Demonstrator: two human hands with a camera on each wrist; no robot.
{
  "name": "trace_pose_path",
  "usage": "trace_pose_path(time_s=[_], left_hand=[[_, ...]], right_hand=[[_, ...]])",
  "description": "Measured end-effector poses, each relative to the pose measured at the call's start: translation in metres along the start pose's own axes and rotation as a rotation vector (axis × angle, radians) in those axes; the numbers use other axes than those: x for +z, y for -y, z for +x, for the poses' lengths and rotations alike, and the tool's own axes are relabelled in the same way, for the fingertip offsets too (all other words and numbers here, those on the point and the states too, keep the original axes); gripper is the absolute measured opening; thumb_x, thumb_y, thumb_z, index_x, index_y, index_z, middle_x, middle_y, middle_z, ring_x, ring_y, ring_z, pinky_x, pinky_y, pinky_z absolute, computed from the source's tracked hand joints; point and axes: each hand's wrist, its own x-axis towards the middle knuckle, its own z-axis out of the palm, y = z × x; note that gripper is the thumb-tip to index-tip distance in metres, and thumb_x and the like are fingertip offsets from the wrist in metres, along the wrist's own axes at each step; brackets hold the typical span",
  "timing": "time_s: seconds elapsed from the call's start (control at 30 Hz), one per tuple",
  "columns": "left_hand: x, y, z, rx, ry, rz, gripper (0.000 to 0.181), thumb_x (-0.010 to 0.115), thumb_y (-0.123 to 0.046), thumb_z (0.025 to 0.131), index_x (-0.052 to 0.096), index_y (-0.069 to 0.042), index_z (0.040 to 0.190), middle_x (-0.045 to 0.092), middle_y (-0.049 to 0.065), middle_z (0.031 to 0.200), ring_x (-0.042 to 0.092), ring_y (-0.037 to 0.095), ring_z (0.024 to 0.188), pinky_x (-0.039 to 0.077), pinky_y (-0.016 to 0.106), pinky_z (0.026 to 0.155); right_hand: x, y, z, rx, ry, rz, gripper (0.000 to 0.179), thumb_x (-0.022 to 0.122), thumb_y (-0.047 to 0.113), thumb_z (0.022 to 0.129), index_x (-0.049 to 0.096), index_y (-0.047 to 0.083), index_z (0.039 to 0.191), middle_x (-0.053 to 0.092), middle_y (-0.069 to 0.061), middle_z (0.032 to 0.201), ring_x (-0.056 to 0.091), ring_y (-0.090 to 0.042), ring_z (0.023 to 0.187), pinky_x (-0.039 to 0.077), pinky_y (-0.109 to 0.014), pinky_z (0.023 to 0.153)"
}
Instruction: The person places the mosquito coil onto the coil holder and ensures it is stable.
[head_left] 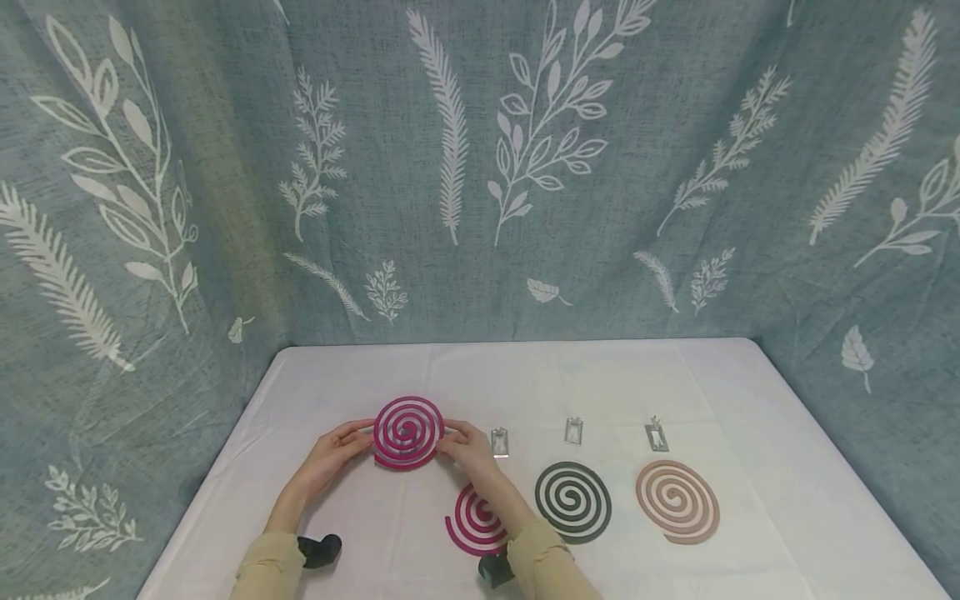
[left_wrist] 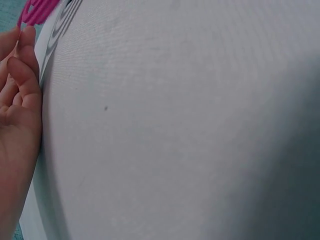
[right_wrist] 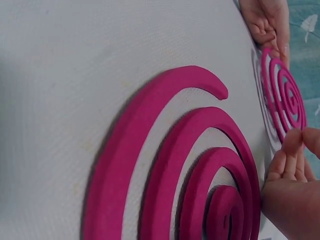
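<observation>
A magenta mosquito coil (head_left: 407, 431) is held up over the white table between both hands, its flat face towards the head camera. My left hand (head_left: 328, 461) pinches its left edge between thumb and fingers. On the opposite edge, the right hand (head_left: 472, 452) pinches the rim the same way. Below the right forearm lies a second magenta coil (head_left: 469, 546), partly covered by the arm; the right wrist view shows this flat coil (right_wrist: 110, 180) large and close. In the left wrist view only a corner of the held coil (left_wrist: 42, 11) appears, beyond the fingertips.
A dark green coil (head_left: 573, 500) and a tan coil (head_left: 677, 498) lie flat to the right. Behind them are three small metal coil stands, left (head_left: 499, 442), middle (head_left: 573, 431) and right (head_left: 657, 435). A leaf-patterned curtain (head_left: 480, 167) encloses the table (head_left: 772, 517).
</observation>
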Motion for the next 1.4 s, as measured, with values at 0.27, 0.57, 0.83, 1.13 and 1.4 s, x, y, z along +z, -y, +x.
trace_pose_path(time_s=[0.27,0.57,0.83,1.13,1.4], left_hand=[[0.000,0.002,0.000,0.008,-0.014,-0.010,0.052,0.056,-0.022,0.096,0.040,0.006,0.137,0.064,-0.013,0.093,0.058,-0.006,0.091,0.046,0.009,0.086],[0.001,0.003,-0.002,0.018,-0.026,-0.039,0.050,0.053,-0.018,0.097,0.038,0.009,0.137,0.065,-0.017,0.091,0.059,-0.006,0.088,0.046,0.009,0.084],[0.004,0.003,-0.001,0.007,-0.075,-0.024,0.047,0.046,-0.020,0.100,0.039,0.007,0.138,0.061,-0.013,0.088,0.055,-0.003,0.086,0.045,0.010,0.080],[0.004,0.002,-0.003,0.000,-0.072,-0.114,0.050,0.043,-0.023,0.102,0.034,0.007,0.140,0.059,-0.011,0.092,0.054,-0.004,0.089,0.045,0.008,0.082],[0.006,-0.004,-0.007,-0.082,-0.090,-0.176,0.052,0.037,-0.025,0.104,0.027,0.007,0.143,0.057,-0.012,0.089,0.052,-0.004,0.084,0.044,0.008,0.076]], right_hand=[[0.001,0.000,-0.002,0.000,-0.001,0.006,0.044,0.065,0.011,0.085,0.056,0.004,0.127,0.069,-0.004,0.085,0.059,-0.005,0.075,0.051,-0.025,0.078],[0.000,-0.003,-0.005,-0.052,0.047,-0.017,0.049,0.065,0.010,0.084,0.052,0.002,0.131,0.069,-0.011,0.088,0.062,-0.008,0.078,0.051,-0.030,0.085],[-0.008,0.002,-0.006,-0.004,0.081,0.003,0.056,0.065,0.015,0.086,0.045,-0.001,0.136,0.068,-0.015,0.102,0.065,-0.017,0.089,0.049,-0.039,0.093],[-0.018,0.004,-0.011,0.002,0.159,0.001,0.055,0.063,0.021,0.089,0.045,0.002,0.137,0.066,-0.014,0.109,0.064,-0.019,0.097,0.051,-0.038,0.090],[-0.034,0.014,-0.024,-0.005,0.242,-0.041,0.055,0.063,0.024,0.089,0.045,0.007,0.138,0.063,-0.013,0.112,0.062,-0.025,0.104,0.051,-0.042,0.092]])
